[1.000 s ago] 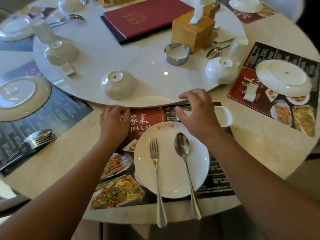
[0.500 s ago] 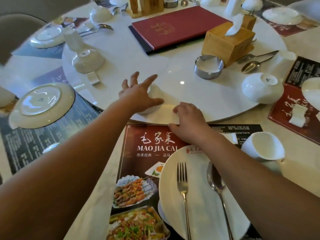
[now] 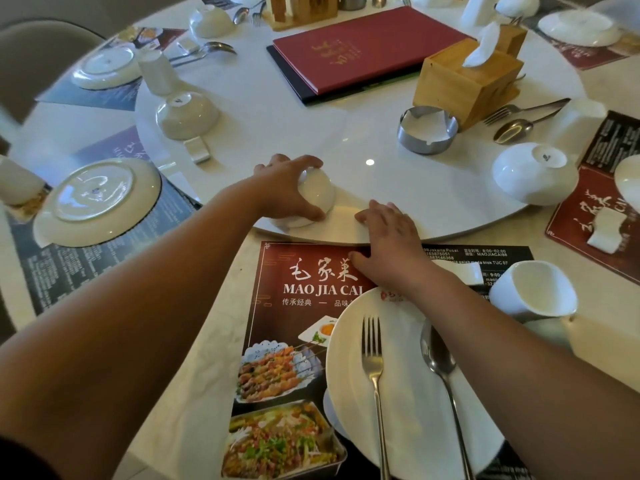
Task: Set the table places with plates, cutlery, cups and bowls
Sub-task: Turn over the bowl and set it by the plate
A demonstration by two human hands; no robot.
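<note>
My left hand point(image 3: 284, 188) grips an upside-down white bowl point(image 3: 313, 199) at the near edge of the white turntable point(image 3: 346, 147). My right hand point(image 3: 386, 244) rests flat on the turntable's rim, thumb on the red placemat point(image 3: 294, 289). In front of me a white plate point(image 3: 408, 393) carries a fork point(image 3: 374, 372) and a spoon point(image 3: 441, 368). A white cup point(image 3: 535, 292) lies tilted to the plate's right, beside a small white rest point(image 3: 464, 271).
More upside-down bowls point(image 3: 187, 114) point(image 3: 535, 173) sit on the turntable, with a steel ashtray point(image 3: 427, 129), a wooden tissue box point(image 3: 467, 81) and a red menu point(image 3: 367, 46). Overturned plates point(image 3: 97, 199) point(image 3: 107, 67) lie on placemats at left. Cutlery point(image 3: 519, 119) lies right of the tissue box.
My left hand reached from the table edge onto the turntable and closed round the upside-down bowl. My right hand shifted left along the rim. The view leaned forward.
</note>
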